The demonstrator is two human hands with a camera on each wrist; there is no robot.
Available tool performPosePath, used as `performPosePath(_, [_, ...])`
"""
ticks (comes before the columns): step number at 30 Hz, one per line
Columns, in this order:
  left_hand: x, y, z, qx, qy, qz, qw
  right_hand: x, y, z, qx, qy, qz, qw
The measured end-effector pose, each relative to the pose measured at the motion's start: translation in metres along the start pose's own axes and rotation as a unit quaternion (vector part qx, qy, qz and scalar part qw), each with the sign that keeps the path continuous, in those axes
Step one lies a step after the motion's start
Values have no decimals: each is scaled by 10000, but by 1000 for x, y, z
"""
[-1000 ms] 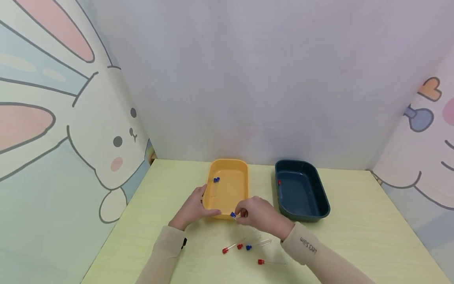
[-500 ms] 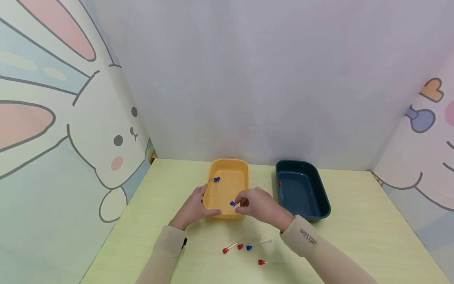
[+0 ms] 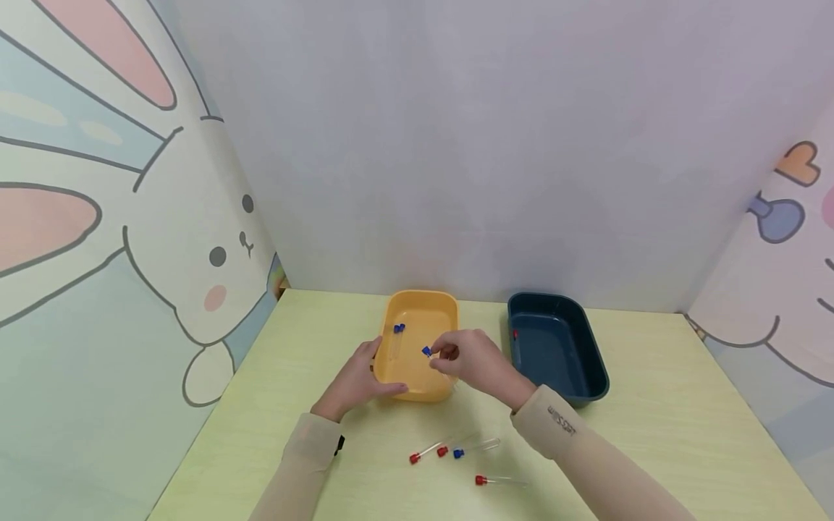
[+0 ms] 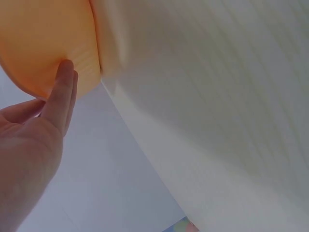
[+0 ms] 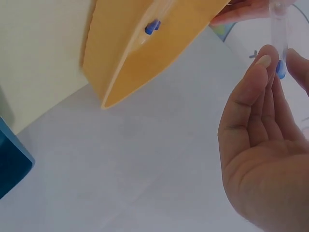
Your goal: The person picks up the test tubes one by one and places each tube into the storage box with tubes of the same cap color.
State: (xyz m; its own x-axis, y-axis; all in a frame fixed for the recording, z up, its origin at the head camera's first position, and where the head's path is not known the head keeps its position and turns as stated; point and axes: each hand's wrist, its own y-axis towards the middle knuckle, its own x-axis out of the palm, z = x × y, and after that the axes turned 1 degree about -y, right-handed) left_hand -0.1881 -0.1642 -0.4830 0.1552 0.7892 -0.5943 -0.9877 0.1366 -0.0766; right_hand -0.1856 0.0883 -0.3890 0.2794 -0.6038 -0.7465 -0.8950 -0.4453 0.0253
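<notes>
The right hand (image 3: 472,358) pinches a blue-capped tube (image 3: 426,352) between thumb and fingertips, its cap above the right half of the yellow tray (image 3: 433,325). The left hand (image 3: 357,380) is spread around the tray's near left corner, fingers nearly straight.

From where I stand, the pinch looks like the weak point: it sits close behind the cap, so the long smooth barrel could swing, or slip and drop across the right rim. A drop from height might roll against the two blue-capped tubes (image 3: 398,328) lying at the tray's left. If the left hand eased off, a knock from the right wrist could shift the tray. Near the right forearm, a low sleeve could brush the loose tubes (image 3: 459,454) on the worktop (image 3: 625,434), three red-capped and one blue-capped, and set them rolling.

The right wrist view bares the clear barrel, which the head view mostly loses behind the hand. The left wrist view shows fingers laid flat on the tray's outer wall, unseen from above. Only the head view gives the loose tubes and the red-capped tube (image 3: 515,335) inside the dark blue tray (image 3: 554,354). How high the pinched tube hangs, I cannot tell.
</notes>
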Motion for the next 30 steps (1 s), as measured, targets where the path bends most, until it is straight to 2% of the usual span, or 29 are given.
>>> performPosePath(6, [-1, -1, 1, 67, -61, -26, 10000, -1, 9, -1, 207, 159, 203, 9995])
performPosePath(16, [-1, -1, 1, 16, -41, -19, 10000, -4, 22, -3, 135, 208, 551, 9982])
performPosePath(30, [-1, -1, 0, -16, -85, -74, 9999, -1, 43, -3, 426, 494, 743, 9951])
